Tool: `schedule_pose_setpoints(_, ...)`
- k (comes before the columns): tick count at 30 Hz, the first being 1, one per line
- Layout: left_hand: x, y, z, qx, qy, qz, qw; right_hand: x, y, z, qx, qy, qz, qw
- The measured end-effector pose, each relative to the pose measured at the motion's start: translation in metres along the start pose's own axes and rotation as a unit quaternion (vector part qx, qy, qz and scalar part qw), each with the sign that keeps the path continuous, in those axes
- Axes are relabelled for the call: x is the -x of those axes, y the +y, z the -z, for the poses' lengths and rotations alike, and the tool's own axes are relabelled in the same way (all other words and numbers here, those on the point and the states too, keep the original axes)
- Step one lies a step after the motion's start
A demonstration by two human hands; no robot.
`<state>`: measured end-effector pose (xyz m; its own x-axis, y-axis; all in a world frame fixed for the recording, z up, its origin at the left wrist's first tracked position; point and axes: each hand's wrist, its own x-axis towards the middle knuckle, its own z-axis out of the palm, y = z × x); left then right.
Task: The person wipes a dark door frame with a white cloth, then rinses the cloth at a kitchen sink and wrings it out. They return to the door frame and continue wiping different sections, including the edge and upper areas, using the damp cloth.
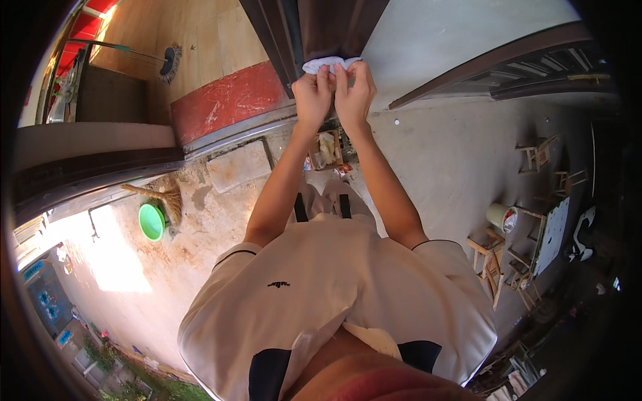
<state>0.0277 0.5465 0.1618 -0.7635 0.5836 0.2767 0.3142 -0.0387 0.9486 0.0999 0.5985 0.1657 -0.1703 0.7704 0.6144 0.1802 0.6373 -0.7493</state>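
Observation:
A bunched white cloth (321, 64) lies across the fingers of both hands, up against a dark brown door frame (333, 30). My left hand (312, 94) pinches its left part between thumb and fingers. Close beside it, my right hand (355, 90) grips the right part, thumbs almost meeting. Both arms reach forward, away from my chest. Whether the cloth presses on the frame or only hangs before it, I cannot tell.
Below my hands on the floor stands a cardboard box (328, 150) with plastic wrappings. A red threshold (225, 103) and a mop (171, 64) are at the left. Further off are a green basin (151, 222), a straw broom (168, 200), wooden stools (489, 253) and a bucket (497, 216).

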Motion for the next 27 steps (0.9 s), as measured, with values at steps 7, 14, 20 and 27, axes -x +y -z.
schedule_pose_setpoints(7, 0.029, -0.097, -0.012, -0.039, -0.024, 0.058, 0.997, 0.060, 0.076, -0.021, -0.029, -0.023, -0.052, 0.998)
schedule_pose_setpoints(14, 0.068, -0.207, -0.032, -0.073, -0.019, 0.073, 0.994, 0.131, 0.158, -0.042, -0.021, -0.059, -0.102, 0.993)
schedule_pose_setpoints(20, 0.093, -0.285, -0.039, -0.056, -0.049, 0.075, 0.994, 0.183, 0.212, -0.060, -0.017, -0.066, -0.143, 0.987)
schedule_pose_setpoints(27, 0.115, -0.374, -0.053, -0.077, -0.066, 0.065, 0.993, 0.241, 0.287, -0.087, -0.036, -0.074, -0.176, 0.981)
